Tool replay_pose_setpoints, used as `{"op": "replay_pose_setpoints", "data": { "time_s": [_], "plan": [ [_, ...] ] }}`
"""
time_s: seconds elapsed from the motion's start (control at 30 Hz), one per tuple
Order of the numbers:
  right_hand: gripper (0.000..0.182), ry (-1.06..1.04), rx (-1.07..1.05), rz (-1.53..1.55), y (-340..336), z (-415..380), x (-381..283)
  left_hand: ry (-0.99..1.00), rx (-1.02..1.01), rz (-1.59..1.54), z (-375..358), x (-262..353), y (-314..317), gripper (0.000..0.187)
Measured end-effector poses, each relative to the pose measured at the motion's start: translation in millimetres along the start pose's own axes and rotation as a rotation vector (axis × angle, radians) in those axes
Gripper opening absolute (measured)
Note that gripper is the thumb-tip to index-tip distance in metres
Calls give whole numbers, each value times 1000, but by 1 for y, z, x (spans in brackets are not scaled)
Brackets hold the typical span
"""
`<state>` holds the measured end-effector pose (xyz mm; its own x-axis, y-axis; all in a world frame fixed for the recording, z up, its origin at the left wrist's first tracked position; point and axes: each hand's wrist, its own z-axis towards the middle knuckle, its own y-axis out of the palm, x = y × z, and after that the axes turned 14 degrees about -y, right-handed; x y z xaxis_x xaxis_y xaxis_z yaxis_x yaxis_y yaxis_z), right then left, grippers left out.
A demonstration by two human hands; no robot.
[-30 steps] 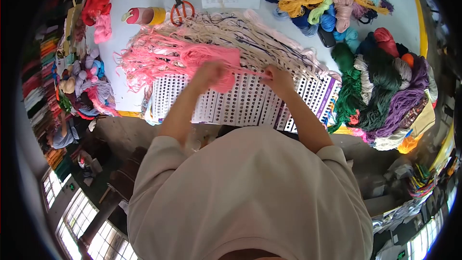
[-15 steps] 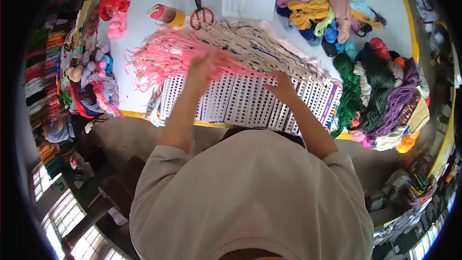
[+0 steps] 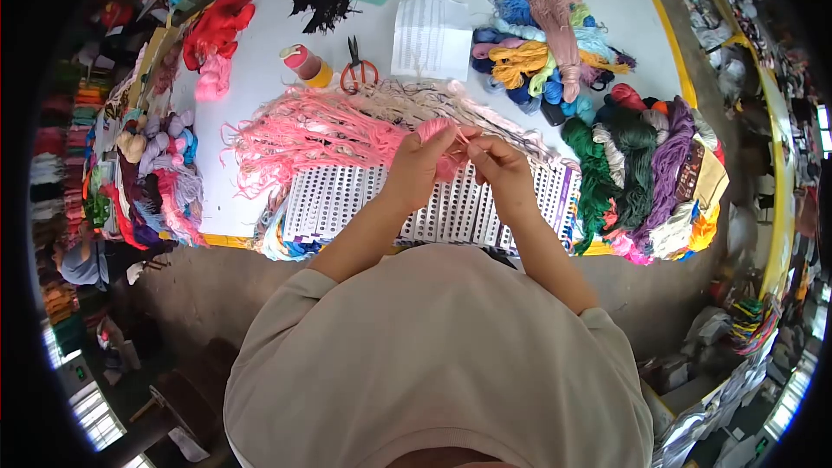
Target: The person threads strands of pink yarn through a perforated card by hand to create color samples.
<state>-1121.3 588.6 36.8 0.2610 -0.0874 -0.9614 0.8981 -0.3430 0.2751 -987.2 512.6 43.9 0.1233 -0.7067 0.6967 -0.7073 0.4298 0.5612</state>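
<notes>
Hands closed in: L hand (image 3: 422, 166) & R hand (image 3: 497, 165) pinch pink yarn (image 3: 444, 140) between.

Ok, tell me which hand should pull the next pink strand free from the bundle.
Right, probably. The right hand pinches a thin strand beside the pink yarn bundle, fingertips free to draw it out. The left hand is wrapped around the bundle, steadying it above the hole-punched card, so it looks better left as the anchor.
</notes>
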Motion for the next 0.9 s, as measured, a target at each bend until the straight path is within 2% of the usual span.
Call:
{"op": "replay_pose_setpoints", "data": {
  "time_s": [0.17,0.27,0.33,0.4,0.47,0.57,0.9],
  "plan": [
    [12,22,1,30,3,-13,-1,98,43,69,-14,1,6,35],
    [13,11,14,53,10,-17,-4,127,89,227,-19,-1,4,31],
    [14,-72,-3,-127,16,-19,-1,260,136,457,-25,-3,8,29],
    [13,-77,19,-121,21,-20,-4,301,121,435,-26,-5,8,27],
    [12,-50,68,69,23,-21,-4,215,113,193,-28,-5,9,28],
    [11,-11,119,180,25,-24,-5,210,44,115,-32,2,7,28],
    [9,-91,88,77,30,-24,-4,230,7,163,-34,0,4,29]
  ]
}}
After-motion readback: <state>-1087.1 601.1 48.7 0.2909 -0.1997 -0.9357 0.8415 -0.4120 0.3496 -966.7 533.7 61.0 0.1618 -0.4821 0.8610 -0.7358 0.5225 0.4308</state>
